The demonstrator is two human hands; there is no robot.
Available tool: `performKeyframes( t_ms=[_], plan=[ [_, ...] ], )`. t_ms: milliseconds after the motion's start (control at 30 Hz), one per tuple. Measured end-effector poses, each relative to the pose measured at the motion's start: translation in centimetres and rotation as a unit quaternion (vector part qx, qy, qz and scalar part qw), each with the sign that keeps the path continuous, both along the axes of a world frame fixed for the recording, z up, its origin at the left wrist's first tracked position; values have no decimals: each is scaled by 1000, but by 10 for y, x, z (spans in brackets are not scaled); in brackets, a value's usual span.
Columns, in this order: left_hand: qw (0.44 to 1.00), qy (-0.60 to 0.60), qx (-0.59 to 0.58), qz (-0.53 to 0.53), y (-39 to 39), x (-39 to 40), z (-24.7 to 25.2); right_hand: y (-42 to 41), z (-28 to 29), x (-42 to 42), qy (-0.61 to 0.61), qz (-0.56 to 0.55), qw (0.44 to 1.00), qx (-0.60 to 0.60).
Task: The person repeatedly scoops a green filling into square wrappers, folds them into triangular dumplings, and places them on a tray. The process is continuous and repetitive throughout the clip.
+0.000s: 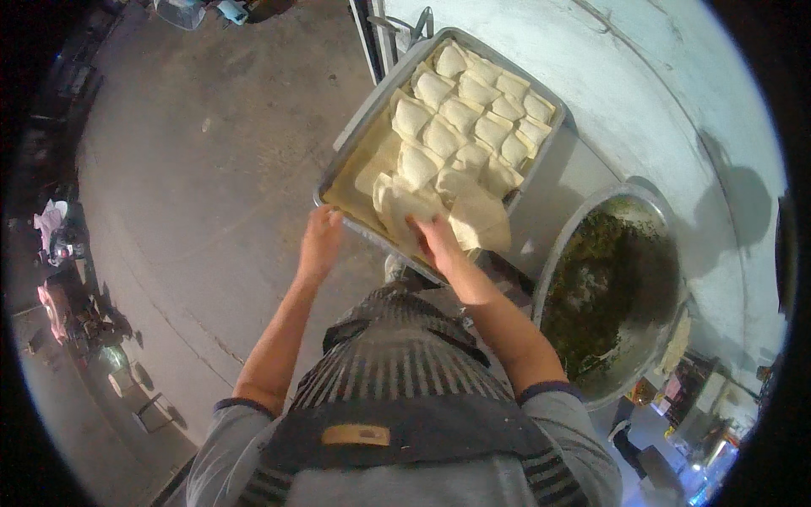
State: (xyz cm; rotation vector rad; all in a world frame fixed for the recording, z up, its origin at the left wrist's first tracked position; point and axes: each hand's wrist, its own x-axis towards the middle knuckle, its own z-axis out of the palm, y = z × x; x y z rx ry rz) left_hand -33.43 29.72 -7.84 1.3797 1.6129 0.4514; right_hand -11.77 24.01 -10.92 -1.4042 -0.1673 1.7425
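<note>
A deep metal tray [538,95] holds rows of pale, filled dough parcels [443,136] on a tan lining [355,180]. My left hand [321,241] is at the tray's near left corner, its fingers curled over the rim. At the near end of the tray, my right hand [437,244] has its thumb and fingers on a pale dough parcel [405,206]; its fingertips are partly hidden. Just right of that hand, a loose flap of dough sheet [485,218] hangs over the tray's near right edge.
To my right stands a large metal basin [546,288] with chopped dark green filling [589,285]. A pale wall [671,82] rises beyond the tray and basin. Concrete floor [190,171] spreads to the left, with a small stool [155,412] farther off. A person's leg [627,443] shows at lower right.
</note>
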Motion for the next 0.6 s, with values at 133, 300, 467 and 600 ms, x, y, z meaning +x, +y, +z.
performKeyframes(
  t_ms=[133, 300, 467, 600],
  plan=[
    [992, -53, -106, 40, 8, -39, 7, 84, -34, 2, 27, -84, 989, 119],
    [980, -49, -190, -22, -8, -48, -13, 40, -51, 21, -268, 126, 954, 36],
    [968, -69, -199, -133, -9, -36, -35, 2, -42, 78, -707, 82, 692, 117],
    [961, -82, -178, -197, 4, -3, -24, 16, -40, 91, -698, 71, 708, 80]
  ],
)
